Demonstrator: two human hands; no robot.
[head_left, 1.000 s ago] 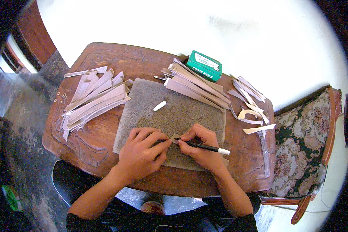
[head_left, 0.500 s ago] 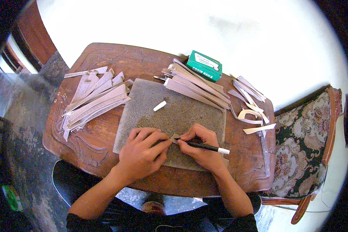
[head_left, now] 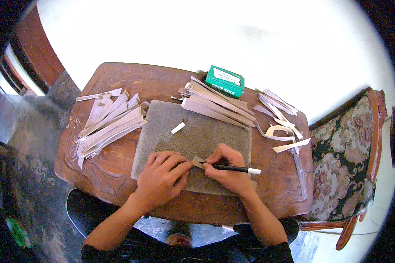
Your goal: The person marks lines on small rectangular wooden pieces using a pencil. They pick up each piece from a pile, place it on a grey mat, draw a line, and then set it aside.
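Observation:
My right hand [head_left: 229, 173] is closed around a black marker pen [head_left: 230, 168] with a white end, its tip down on a small flat grey-tan piece [head_left: 198, 162]. That piece has a rounded end and lies over a worn dark board [head_left: 210, 138]. From the other side, my left hand [head_left: 162, 177] pinches the piece at its edge, fingers curled together; the thumb is mostly hidden. A white pen cap [head_left: 177, 127] rests on the board, beyond both hands.
Carved wooden table [head_left: 276, 188]. Grey-tan strips [head_left: 112, 129] are heaped at left, more strips [head_left: 217, 105] across the board's far edge, beside a green box [head_left: 224, 81]. Pale curled offcuts [head_left: 280, 130] lie at right, near a floral chair [head_left: 342, 162].
The view has shifted slightly, so the table sits lower in the picture. More of the small piece shows between my hands; the marker stays in my right hand.

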